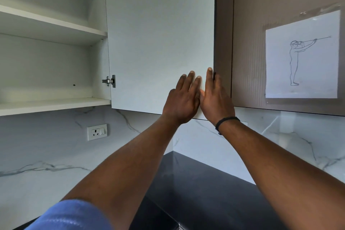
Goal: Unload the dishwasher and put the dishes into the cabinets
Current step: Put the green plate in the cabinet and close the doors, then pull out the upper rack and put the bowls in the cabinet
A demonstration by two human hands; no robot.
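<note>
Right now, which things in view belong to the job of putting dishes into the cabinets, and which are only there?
Belong to the job:
- open cabinet door, both hands flat on it
- left hand
- right hand
- cabinet shelves, no dishes on them

Only there:
- paper drawing taped to the brown cabinet
- wall socket
- dark countertop
- wristband

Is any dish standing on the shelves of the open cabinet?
No, the shelves seen inside the open cabinet door hold no dishes.

Home kitchen — wall cabinet (56,43), marble backsplash (46,145)
</note>
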